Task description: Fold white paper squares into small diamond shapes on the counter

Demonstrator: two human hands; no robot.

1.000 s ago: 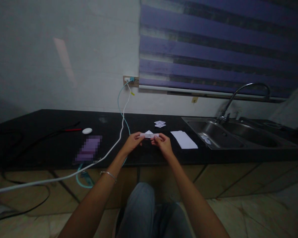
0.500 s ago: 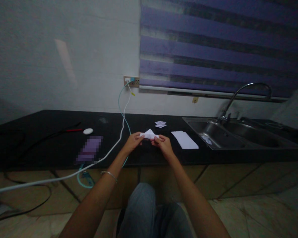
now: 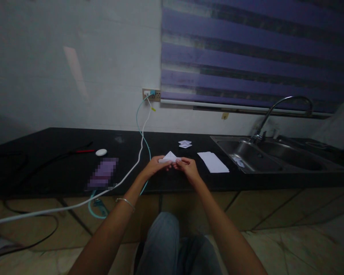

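Folded piece [image 3: 169, 156]: white paper, matt, creased. Sheets [image 3: 213, 162]: same matt white paper, smooth, flat. Small folded shapes [image 3: 185, 144]: white paper, sharply creased. Surface [image 3: 74, 139]: black, stone-like, smooth, dull sheen. Sink [image 3: 271, 165]: brushed-looking grey metal. Tap [image 3: 278, 102]: glossy chrome-like metal. Wall [image 3: 109, 68]: smooth, pale, slightly shiny. Blind [image 3: 246, 40]: purple cloth, matt, sheer bands between. Bangle [image 3: 127, 201]: shiny silvery metal. Trousers [image 3: 163, 236]: blue denim-like cloth, matt. Thick cable [image 3: 138, 158]: smooth white plastic.
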